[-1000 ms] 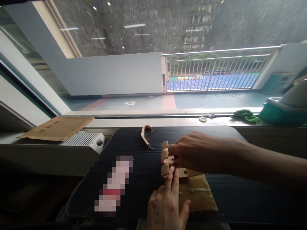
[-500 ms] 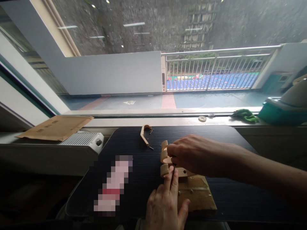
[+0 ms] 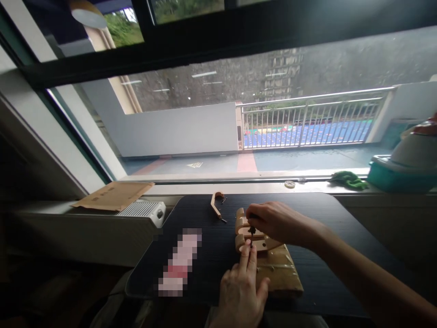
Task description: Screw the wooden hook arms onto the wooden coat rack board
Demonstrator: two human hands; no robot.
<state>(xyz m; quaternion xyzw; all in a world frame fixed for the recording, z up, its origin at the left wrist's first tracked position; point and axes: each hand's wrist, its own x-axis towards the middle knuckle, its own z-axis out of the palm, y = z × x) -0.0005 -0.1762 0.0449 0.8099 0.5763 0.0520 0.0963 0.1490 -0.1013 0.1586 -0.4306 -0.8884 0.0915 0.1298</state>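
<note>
My right hand [image 3: 269,218] is closed around the top of a dark tool with a thin shaft [image 3: 251,232], held upright; most of its handle is hidden. Its tip meets the nearest of several pale wooden hook-shaped pieces [image 3: 264,245], which has a dark hole. These pieces lie side by side, partly over a brown tape-covered block [image 3: 280,273]. My left hand [image 3: 241,287] lies with index and middle fingers stretched out on that nearest piece, one on either side of the tip, thumb spread over the block.
Farther back on the black table [image 3: 198,214] lies another wooden hook [image 3: 215,205] with small screws beside it. A pixelated pink item [image 3: 180,264] is at left. On the sill are a brown envelope [image 3: 114,195], a green cloth [image 3: 348,180] and a teal box [image 3: 392,175].
My view has tilted up, bringing the window frame's dark bar into sight. My right hand has risen slightly off the wooden pieces, so more of the tool's shaft shows. My left hand stays put.
</note>
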